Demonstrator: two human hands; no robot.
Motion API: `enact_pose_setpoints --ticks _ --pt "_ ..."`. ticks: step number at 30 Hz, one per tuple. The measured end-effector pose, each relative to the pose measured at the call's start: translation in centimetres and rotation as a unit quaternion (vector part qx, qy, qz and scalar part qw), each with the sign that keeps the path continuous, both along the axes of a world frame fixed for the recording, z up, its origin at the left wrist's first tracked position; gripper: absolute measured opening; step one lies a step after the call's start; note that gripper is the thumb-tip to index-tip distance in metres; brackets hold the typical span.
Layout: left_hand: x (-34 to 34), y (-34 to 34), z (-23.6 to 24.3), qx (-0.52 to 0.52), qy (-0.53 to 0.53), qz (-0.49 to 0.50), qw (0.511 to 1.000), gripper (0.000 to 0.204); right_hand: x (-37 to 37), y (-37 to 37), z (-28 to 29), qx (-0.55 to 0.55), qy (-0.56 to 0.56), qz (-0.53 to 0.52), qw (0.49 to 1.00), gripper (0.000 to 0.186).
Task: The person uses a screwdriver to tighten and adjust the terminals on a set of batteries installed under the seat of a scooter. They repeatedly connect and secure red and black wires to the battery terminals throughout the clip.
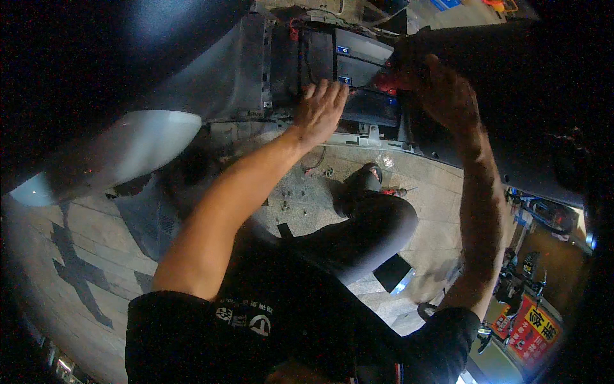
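Observation:
My left hand [322, 110] lies palm down with its fingers stretched over the edge of an open bay in a dark vehicle body. In the bay sits a pale grey block [366, 64] with small blue labels, perhaps a battery. On the bay's right side my right hand [451, 96] is raised, its fingers bent and partly in shadow. A red object [391, 82] shows at those fingers; its kind is too dim and blurred to tell. Just below the block runs a dark crosspiece [369, 112].
A whitish rounded lamp or cover [144, 150] bulges at the left. A red power tool [394, 191] lies on the tiled floor beside my foot, and a dark flat item [393, 272] lies nearer. Dark body panels [505, 96] hem in the right side. A red and yellow sign [531, 329] stands lower right.

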State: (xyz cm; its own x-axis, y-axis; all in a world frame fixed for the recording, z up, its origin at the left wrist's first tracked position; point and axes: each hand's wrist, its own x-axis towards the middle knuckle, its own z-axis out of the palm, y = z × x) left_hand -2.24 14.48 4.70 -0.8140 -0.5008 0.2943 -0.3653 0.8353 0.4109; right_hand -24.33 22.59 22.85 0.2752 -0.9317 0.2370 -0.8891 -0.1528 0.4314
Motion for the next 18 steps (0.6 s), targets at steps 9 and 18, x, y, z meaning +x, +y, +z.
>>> enact_pose_setpoints --ticks 9,18 --pt "1.5 -2.2 0.2 -0.029 0.009 -0.039 0.999 0.075 2.9 -1.0 0.8 0.079 -0.275 0.003 0.958 0.036" --pt "0.6 -1.7 0.1 -0.021 0.027 -0.052 0.998 0.084 2.4 0.6 0.3 -0.023 0.104 0.068 0.992 0.029"
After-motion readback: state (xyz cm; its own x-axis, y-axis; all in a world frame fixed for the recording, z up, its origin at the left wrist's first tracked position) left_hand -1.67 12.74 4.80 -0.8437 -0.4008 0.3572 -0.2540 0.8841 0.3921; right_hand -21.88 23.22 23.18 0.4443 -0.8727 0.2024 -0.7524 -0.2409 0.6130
